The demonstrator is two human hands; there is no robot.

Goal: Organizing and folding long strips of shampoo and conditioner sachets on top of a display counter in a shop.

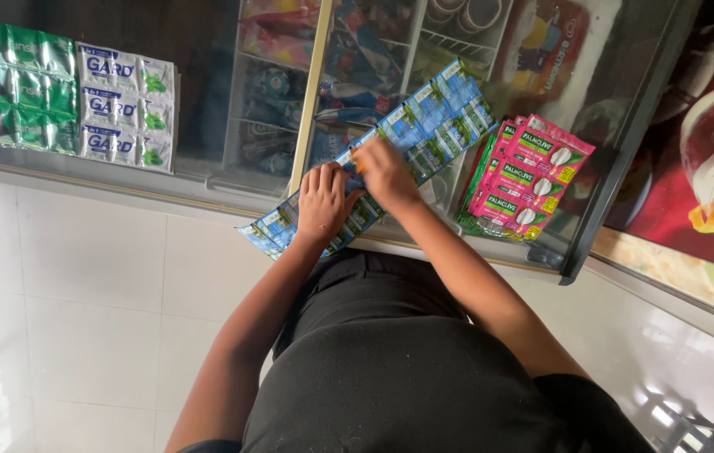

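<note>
A person in black stood at a glass-topped freezer [206, 180], both hands on a long blue sachet strip [424, 117] laid slantwise across the lid. The left hand [323, 204] pressed flat on the strip's near end, fingers spread and unclenched, pinning rather than gripping. The right hand [384, 170], just beyond it, bent over the strip with fingertips curled onto the sachets; whether they pinched one could not be told. The strip looked whole from end to end, running from under the fingers up and away to the right, so any folding or tearing appeared barely begun. Right of the right hand lay a stack of pink sachets [529, 178], seemingly finished. Far to the left of the left hand, green sachets [25, 88] and white sachets [126, 106] lay flat in neat blocks.
</note>
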